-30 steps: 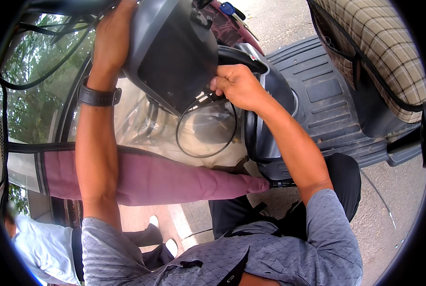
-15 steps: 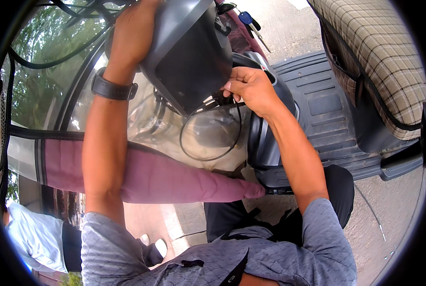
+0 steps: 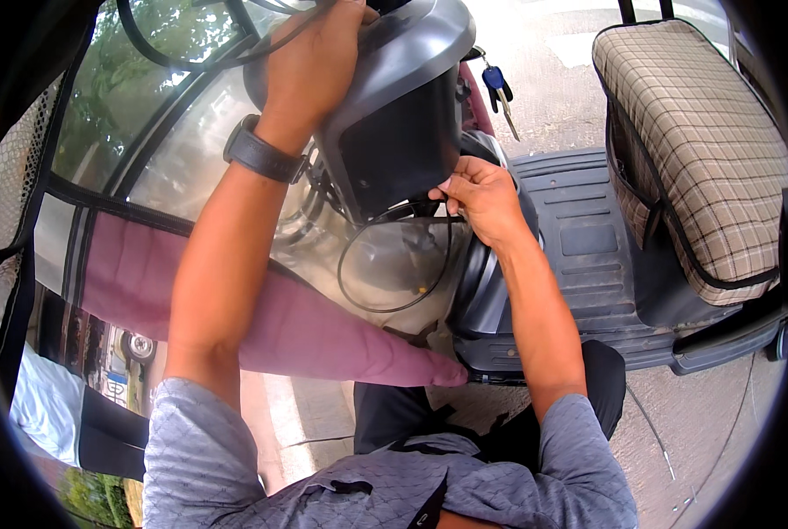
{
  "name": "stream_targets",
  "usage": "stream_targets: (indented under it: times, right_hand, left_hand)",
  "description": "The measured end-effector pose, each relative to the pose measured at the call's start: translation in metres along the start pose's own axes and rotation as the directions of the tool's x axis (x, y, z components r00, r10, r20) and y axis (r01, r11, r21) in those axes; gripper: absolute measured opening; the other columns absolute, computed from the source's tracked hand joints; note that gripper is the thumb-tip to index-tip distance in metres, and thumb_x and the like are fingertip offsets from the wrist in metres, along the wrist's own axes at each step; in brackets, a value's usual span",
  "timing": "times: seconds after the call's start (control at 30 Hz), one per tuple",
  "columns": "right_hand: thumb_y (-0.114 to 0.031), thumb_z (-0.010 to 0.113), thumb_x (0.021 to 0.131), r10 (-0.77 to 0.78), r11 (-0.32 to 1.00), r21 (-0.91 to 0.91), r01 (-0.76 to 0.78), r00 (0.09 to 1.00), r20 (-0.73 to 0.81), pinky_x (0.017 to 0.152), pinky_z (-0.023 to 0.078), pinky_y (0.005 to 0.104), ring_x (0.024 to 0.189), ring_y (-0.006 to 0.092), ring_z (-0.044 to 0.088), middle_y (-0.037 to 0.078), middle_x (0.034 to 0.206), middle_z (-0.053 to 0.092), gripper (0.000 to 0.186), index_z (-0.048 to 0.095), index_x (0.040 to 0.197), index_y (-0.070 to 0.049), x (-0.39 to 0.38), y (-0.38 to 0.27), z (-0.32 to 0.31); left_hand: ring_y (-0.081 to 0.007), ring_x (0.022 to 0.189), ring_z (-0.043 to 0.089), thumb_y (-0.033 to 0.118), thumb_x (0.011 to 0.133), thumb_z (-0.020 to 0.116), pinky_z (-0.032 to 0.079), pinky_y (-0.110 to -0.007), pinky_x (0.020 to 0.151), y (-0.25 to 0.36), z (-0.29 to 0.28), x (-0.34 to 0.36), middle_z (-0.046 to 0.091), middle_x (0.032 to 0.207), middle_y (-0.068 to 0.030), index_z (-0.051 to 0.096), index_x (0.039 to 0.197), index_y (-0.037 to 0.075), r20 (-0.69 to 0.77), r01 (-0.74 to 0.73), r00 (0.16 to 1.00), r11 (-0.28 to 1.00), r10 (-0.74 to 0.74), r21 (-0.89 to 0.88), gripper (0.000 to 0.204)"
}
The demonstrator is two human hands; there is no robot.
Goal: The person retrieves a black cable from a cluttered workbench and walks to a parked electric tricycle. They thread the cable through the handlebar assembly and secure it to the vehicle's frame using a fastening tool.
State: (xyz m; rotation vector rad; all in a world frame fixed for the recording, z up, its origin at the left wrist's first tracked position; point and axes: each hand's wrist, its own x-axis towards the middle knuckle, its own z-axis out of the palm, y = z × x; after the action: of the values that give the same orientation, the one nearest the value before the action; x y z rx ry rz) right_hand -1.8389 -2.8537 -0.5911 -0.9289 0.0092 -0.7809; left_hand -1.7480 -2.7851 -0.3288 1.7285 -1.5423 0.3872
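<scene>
A grey and black scooter front cover with a flat dark panel is at the upper middle. My left hand, below a wrist with a black watch, rests against its upper left side. The left fingertips are largely hidden at the top edge. My right hand is at the panel's lower right corner, thumb and fingers pinched together on a thin black cable. That cable hangs in a wide loop under the panel, in front of a clear plastic sheet.
Keys hang right of the cover. Farther right are the ribbed footboard and a plaid seat. A padded maroon apron crosses below my left arm. A person in a light shirt stands at lower left.
The view has shifted, so the cover and seat sit lower in the picture. My right hand remains at the panel's lower corner, and the cable loop still hangs below it.
</scene>
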Motion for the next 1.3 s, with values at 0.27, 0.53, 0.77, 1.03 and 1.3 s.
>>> stream_targets:
  times: [0.27,0.53,0.77,1.03,1.3]
  right_hand:
    - [-0.005,0.057,0.098,0.230,0.970,-0.066,-0.234,0.970,-0.074,0.068,0.061,0.0272,0.075,0.0166,0.069,0.014,0.093,0.071,0.014,0.067,0.096,0.006,0.000,-0.009,0.011]
    - [0.001,0.060,0.096,0.128,0.992,0.014,-0.128,0.992,0.008,0.069,0.057,0.0276,0.083,0.0184,0.071,0.015,0.095,0.072,0.011,0.067,0.104,0.005,-0.010,-0.007,-0.002]
    - [0.005,0.063,0.094,0.119,0.988,0.100,-0.118,0.993,-0.003,0.060,0.052,0.0259,0.079,0.0199,0.071,0.016,0.093,0.071,0.015,0.065,0.109,0.007,-0.009,-0.010,-0.009]
    - [0.001,0.060,0.096,0.204,0.974,-0.105,-0.202,0.979,0.011,0.049,0.047,0.0230,0.082,0.0194,0.073,0.013,0.099,0.072,0.019,0.064,0.114,0.005,-0.002,-0.017,0.008]
    - [-0.008,0.054,0.100,0.306,0.939,-0.149,-0.310,0.951,-0.051,0.066,0.059,0.0293,0.078,0.0181,0.070,0.009,0.096,0.070,0.016,0.064,0.109,0.001,-0.005,-0.010,0.028]
  left_hand:
    - [-0.0147,0.086,0.068,0.034,0.103,0.050,0.050,-0.028,0.084,0.007,0.000,-0.003,0.076,0.093,-0.0090,0.075,0.105,-0.003,0.002,-0.034,0.999,0.999,0.034,0.023,0.046]
    - [-0.0220,0.089,0.069,0.038,0.102,0.047,0.050,-0.033,0.087,0.011,-0.002,-0.004,0.076,0.095,-0.0131,0.075,0.103,-0.001,0.012,-0.065,0.998,0.987,0.064,0.149,0.048]
    - [-0.0305,0.113,0.064,0.046,0.100,0.047,0.044,-0.036,0.102,0.019,-0.003,-0.004,0.073,0.114,-0.0166,0.073,0.114,0.001,0.088,-0.058,0.996,0.947,0.032,0.317,0.054]
    - [-0.0341,0.127,0.055,0.054,0.099,0.048,0.036,-0.036,0.112,0.034,-0.010,-0.004,0.064,0.134,-0.0187,0.065,0.132,0.002,0.187,0.033,0.976,0.929,-0.108,0.370,0.063]
    - [-0.0365,0.133,0.050,0.053,0.101,0.046,0.033,-0.039,0.115,0.033,-0.010,-0.008,0.060,0.140,-0.0195,0.063,0.133,0.000,0.207,-0.031,0.977,0.923,-0.053,0.384,0.064]
